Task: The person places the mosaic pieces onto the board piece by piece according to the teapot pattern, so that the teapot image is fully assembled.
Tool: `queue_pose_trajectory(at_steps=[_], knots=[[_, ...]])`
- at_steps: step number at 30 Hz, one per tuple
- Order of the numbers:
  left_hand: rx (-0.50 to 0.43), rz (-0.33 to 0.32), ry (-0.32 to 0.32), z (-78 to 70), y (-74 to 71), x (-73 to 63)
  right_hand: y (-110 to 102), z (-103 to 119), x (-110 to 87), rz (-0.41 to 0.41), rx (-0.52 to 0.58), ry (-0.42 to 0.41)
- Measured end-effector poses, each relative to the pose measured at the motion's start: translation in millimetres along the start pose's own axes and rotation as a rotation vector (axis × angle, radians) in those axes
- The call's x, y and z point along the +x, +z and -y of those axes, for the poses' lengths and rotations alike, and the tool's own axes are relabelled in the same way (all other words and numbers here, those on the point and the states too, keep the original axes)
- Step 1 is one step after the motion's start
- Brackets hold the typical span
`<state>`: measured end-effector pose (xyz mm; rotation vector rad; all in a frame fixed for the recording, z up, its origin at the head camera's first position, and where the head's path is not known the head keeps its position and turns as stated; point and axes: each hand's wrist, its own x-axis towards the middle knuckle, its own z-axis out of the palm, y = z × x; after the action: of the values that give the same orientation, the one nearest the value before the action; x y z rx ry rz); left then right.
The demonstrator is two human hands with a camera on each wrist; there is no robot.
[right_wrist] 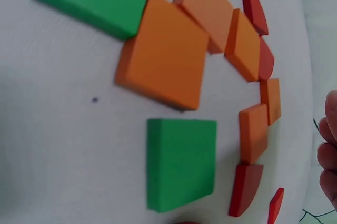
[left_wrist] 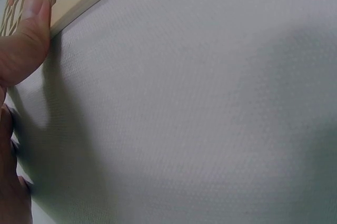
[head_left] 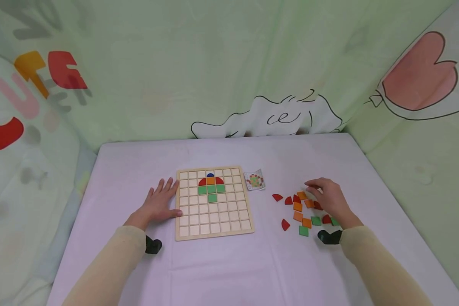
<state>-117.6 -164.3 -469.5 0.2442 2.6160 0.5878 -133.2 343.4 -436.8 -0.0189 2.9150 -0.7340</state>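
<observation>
A wooden grid board (head_left: 199,235) lies in the middle of the table. On its upper part sit a blue half-round tile (head_left: 210,175), an orange square (head_left: 211,181) between two red quarter-round tiles, and several green squares (head_left: 212,198). My left hand (head_left: 161,201) rests at the board's left edge with fingers spread, its thumb (left_wrist: 35,11) on the rim. Above the loose tiles at the right hovers my right hand (head_left: 330,199), fingers loosely bent; no tile shows between them. Under and beside it lie orange squares (right_wrist: 166,50), green squares (right_wrist: 184,161) and red quarter-rounds (head_left: 285,225).
A small printed pattern card (head_left: 255,180) lies against the board's upper right side. The table (head_left: 222,276) has a pale cloth cover. Printed curtains (head_left: 157,76) stand at its back and sides.
</observation>
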Motion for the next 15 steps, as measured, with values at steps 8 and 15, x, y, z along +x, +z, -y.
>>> queue_pose_trajectory(at_steps=[8, 15], knots=[[0.013, 0.001, -0.002, 0.2, 0.2, 0.4, 9, -8, -1.3, 0.064, 0.013, 0.046], [0.014, 0.001, 0.006, 0.4, -0.4, 0.1, 17, -10, 0.1, 0.094, -0.011, 0.041]])
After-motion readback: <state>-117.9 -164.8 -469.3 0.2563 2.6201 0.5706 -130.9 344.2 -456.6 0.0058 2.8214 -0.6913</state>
